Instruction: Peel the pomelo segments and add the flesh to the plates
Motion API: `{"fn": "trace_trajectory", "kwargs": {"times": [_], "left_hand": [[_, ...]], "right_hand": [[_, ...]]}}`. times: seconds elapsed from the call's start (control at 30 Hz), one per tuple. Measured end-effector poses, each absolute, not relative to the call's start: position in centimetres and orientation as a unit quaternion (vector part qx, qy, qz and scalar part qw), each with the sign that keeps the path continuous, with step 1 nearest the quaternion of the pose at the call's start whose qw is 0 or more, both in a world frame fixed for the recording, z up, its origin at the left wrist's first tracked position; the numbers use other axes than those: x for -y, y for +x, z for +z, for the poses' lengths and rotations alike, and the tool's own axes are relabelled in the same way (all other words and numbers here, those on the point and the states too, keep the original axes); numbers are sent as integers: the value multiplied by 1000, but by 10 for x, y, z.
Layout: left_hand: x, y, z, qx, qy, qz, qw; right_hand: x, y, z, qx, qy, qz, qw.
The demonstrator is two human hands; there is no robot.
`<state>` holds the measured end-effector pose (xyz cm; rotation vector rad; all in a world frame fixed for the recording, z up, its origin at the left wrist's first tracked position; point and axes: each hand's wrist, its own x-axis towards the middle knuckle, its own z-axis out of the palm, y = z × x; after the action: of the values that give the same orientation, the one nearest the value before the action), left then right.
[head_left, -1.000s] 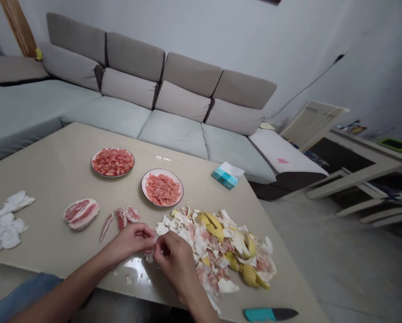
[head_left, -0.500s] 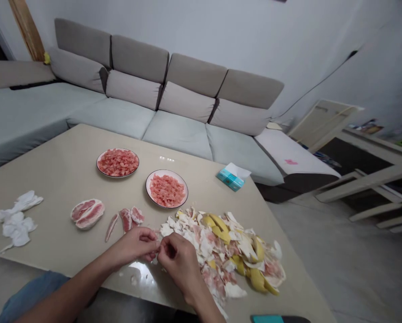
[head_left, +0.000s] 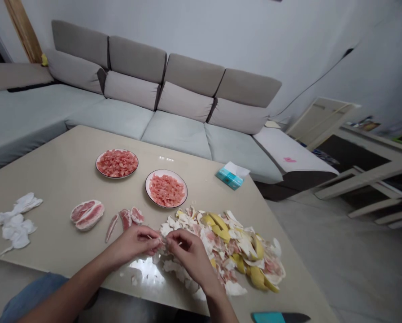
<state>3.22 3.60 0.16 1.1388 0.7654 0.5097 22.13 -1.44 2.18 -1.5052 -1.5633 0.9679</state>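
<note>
My left hand (head_left: 133,244) and my right hand (head_left: 189,255) meet over the near edge of the beige table (head_left: 59,170), fingers pinched together on a small piece of pomelo between them; the piece itself is mostly hidden. Just right of my hands lies a heap of white and yellow pomelo peel (head_left: 228,246). Left of my hands lie loose pink pomelo segments (head_left: 125,220) and a larger pomelo chunk (head_left: 86,214). Two plates of peeled pink flesh stand further back, the left plate (head_left: 116,163) and the right plate (head_left: 166,189).
Crumpled white tissues (head_left: 15,220) lie at the table's left. A teal tissue pack (head_left: 231,176) sits near the far right edge. A teal-handled knife (head_left: 280,317) lies at the near right corner. A grey sofa (head_left: 147,103) runs behind the table.
My hands have shifted slightly right and my fingers have drawn a little apart on the piece. White scraps now lie under my right hand. The view has shifted a little.
</note>
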Motion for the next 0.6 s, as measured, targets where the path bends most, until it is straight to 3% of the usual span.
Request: {"fn": "trace_trajectory", "kwargs": {"times": [0.6], "left_hand": [[-35, 35, -2, -345, 492, 235, 764]], "right_hand": [[17, 209, 12, 547, -572, 467, 393]]}}
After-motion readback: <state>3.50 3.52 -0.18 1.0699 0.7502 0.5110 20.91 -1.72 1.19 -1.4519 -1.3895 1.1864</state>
